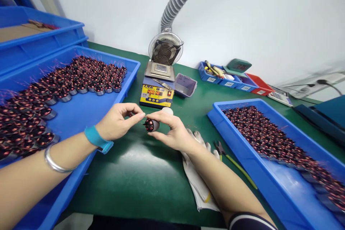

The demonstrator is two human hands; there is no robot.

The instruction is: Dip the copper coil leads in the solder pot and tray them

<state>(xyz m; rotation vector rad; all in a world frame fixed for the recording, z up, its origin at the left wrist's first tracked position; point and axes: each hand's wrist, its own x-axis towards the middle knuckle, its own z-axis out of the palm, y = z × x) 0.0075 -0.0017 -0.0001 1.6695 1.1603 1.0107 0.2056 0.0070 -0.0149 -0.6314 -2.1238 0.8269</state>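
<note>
My right hand (174, 129) grips a small wound motor stator (151, 125), a dark grey cylinder whose end with black plastic and copper windings faces left. My left hand (120, 120) is closed in a pinch at the stator's upper edge, where thin copper wire ends stick out. Whether those fingertips hold a wire is hard to make out, but they meet right at the wire ends. Just behind my right fingers shows a round white object (167, 110), partly hidden. The stator is held above the green table (134, 179), in front of a solder pot (157, 91) with a lit red display.
Stators fill much of the left blue tray (81, 115) and the right blue tray (234, 140). White gloves (196, 183) and green-handled cutters (239, 169) lie near my right forearm. A fume fan (165, 52), a grey bin (185, 85) and small parts bins (229, 81) stand behind.
</note>
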